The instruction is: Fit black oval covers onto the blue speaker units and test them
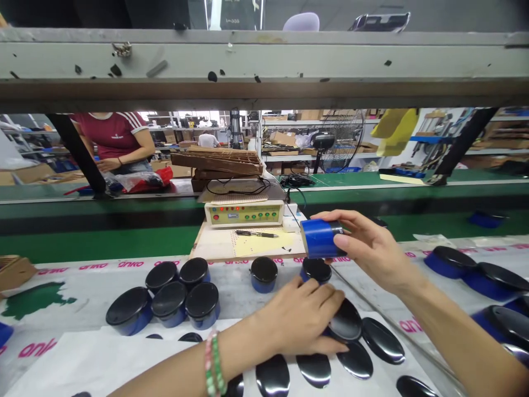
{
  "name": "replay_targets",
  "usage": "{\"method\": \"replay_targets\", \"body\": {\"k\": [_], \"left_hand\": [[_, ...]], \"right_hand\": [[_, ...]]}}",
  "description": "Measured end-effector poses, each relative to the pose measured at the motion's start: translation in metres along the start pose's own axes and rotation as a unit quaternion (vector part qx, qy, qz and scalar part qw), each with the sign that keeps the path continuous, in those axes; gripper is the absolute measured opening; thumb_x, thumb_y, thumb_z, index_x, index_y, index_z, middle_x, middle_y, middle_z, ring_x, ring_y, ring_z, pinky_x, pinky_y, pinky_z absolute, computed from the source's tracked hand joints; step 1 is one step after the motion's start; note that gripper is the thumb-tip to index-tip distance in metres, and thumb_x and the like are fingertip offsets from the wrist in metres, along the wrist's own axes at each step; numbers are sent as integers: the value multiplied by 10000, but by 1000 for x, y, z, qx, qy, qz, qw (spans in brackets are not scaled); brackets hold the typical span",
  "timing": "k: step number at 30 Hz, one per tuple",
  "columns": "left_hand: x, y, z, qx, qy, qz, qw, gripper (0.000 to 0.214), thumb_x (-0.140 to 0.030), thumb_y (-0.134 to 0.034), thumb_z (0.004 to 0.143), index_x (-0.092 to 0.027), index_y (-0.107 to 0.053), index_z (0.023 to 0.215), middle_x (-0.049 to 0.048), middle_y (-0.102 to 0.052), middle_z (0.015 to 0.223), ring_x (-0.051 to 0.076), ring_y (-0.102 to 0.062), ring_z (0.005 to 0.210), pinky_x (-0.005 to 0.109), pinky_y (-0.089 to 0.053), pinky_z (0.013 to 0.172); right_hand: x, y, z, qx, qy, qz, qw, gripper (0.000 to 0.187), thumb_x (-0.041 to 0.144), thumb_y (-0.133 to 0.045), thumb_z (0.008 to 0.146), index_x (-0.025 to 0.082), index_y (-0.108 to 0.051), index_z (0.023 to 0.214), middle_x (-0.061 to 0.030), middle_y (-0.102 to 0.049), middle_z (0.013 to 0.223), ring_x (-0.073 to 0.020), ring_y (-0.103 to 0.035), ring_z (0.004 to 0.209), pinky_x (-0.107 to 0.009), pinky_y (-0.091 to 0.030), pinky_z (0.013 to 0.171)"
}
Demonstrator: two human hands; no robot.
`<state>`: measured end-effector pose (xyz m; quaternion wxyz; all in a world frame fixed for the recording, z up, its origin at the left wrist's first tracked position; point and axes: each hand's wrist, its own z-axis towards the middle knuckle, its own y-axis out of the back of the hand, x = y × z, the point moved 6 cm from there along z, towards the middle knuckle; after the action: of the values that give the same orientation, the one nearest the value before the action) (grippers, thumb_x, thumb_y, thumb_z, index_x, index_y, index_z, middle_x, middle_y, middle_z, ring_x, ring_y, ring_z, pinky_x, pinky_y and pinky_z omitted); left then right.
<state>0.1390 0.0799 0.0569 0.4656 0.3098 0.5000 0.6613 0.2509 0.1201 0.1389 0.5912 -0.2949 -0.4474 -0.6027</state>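
In my right hand [372, 248] is a short blue cylinder [318, 238] with a black end, held on its side above the table between thumb and fingers. My left hand [306, 317], with a beaded bracelet at the wrist, reaches across below it. Its thumb and fingers are around the near edge of a glossy black disc [347, 321]; the palm side is hidden. More black discs lie on white paper, among them one disc [378, 339] to the right and another [273, 375] under my forearm. Behind my left fingers stands a black-topped blue cylinder [316, 269].
Several black-topped blue cylinders [169, 300] cluster at left, one cylinder [263, 274] stands mid-table, and others [450, 262] sit at right. A control box [243, 214] and a pen [256, 234] are at the back. A shelf beam [264, 60] crosses overhead. A person [115, 140] works beyond.
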Motion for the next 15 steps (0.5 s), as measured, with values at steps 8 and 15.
{"method": "replay_targets", "body": {"k": [8, 15], "left_hand": [[34, 12, -3, -55, 150, -19, 987, 588, -585, -434, 888, -202, -438, 1336, 127, -450, 1413, 340, -422, 1248, 531, -311, 1047], [83, 13, -36, -51, 336, -95, 936, 511, -419, -529, 887, -134, -444, 1302, 157, -580, 1202, 281, -603, 1046, 411, -501, 858]], "right_hand": [[14, 3, -5, -13, 0, -48, 999, 243, 411, -642, 832, 267, -617, 1026, -49, -631, 1169, -218, -646, 918, -291, -576, 659], [37, -43, 19, 66, 45, -139, 987, 349, 446, -557, 883, 275, -530, 1185, -58, -603, 1204, -228, -639, 972, -329, -563, 729]]}}
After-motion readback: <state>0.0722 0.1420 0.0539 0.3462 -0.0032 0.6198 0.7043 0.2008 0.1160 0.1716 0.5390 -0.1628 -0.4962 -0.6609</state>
